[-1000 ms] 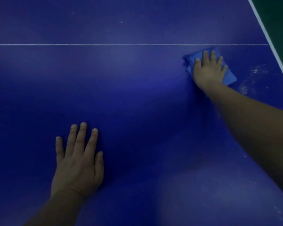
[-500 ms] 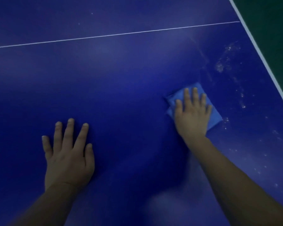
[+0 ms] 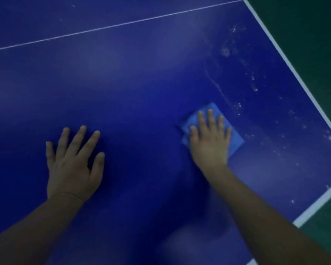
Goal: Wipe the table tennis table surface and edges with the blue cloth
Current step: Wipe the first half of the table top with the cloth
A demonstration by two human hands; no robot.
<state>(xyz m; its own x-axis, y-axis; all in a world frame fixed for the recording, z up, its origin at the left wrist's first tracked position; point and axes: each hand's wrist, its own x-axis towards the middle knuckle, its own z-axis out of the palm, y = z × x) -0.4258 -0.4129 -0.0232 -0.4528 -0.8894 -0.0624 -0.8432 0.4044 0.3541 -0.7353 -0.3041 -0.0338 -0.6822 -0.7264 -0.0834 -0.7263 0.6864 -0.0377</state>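
The dark blue table tennis table [image 3: 141, 83] fills the view. A folded blue cloth [image 3: 235, 137] lies flat on it at centre right. My right hand [image 3: 210, 142] presses down on the cloth with fingers spread, covering most of it. My left hand [image 3: 75, 161] rests flat on the bare surface to the left, fingers apart, holding nothing. White dusty specks and a thin streak [image 3: 227, 50] mark the surface to the right of the cloth and beyond it.
A thin white centre line [image 3: 111, 26] crosses the table at the top. The white-edged right side [image 3: 287, 60] and the near edge [image 3: 317, 203] meet at a corner on the right. Dark green floor [image 3: 310, 25] lies beyond.
My right hand has drawn the cloth toward me, away from the white centre line. The view has swung, so the table's right corner now shows. My left hand stays planted.
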